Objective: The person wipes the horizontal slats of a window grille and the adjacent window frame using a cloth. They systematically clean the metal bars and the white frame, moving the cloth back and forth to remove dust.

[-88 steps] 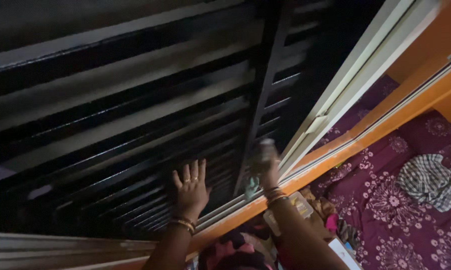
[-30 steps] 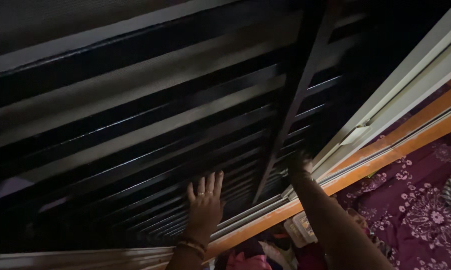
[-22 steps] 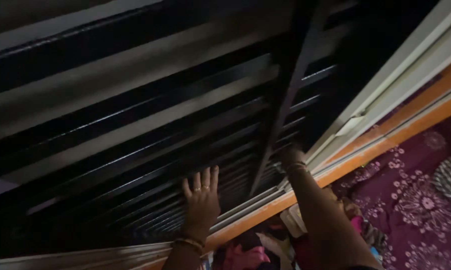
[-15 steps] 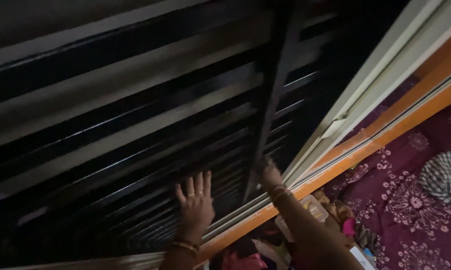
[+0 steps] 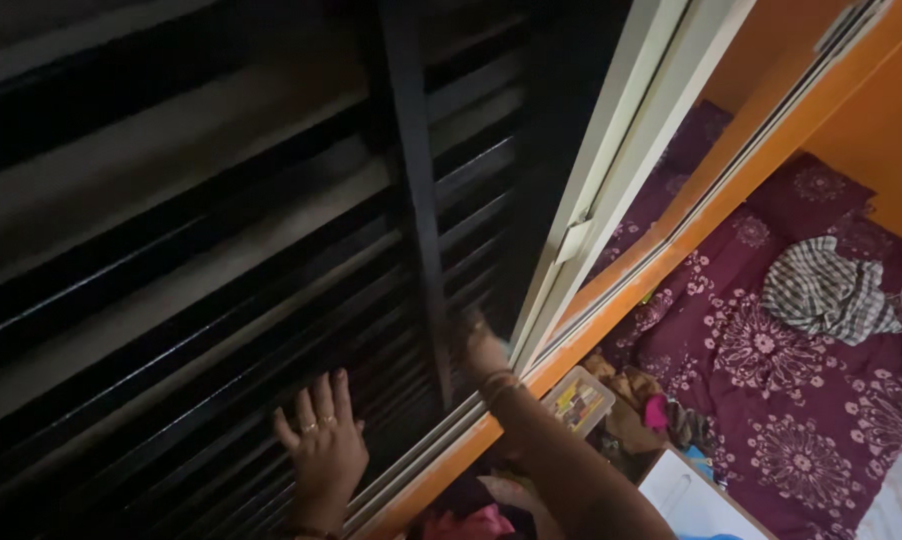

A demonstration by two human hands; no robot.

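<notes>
A black window grille (image 5: 221, 300) with horizontal bars and one upright post fills the left of the view. My left hand (image 5: 321, 448) lies flat on its lower bars with the fingers spread; it wears rings and holds nothing. My right hand (image 5: 479, 342) reaches to the bars right of the upright post, close beside the white sliding window frame (image 5: 581, 200). Bangles show at its wrist. This hand is dark and partly blurred, so whether it holds anything cannot be made out.
An orange sill (image 5: 671, 245) runs diagonally below the frame, with an orange wall (image 5: 876, 130) beyond. Below lies a maroon floral bedsheet (image 5: 801, 410) with a checked cloth (image 5: 831, 290), a clear plastic box (image 5: 579, 400) of small colourful items and a white flat object (image 5: 691, 500).
The view has swung right and down, so the bed shows more and the grille post stands nearer the middle. My left hand stays flat on the bars; my right hand stays low by the frame.
</notes>
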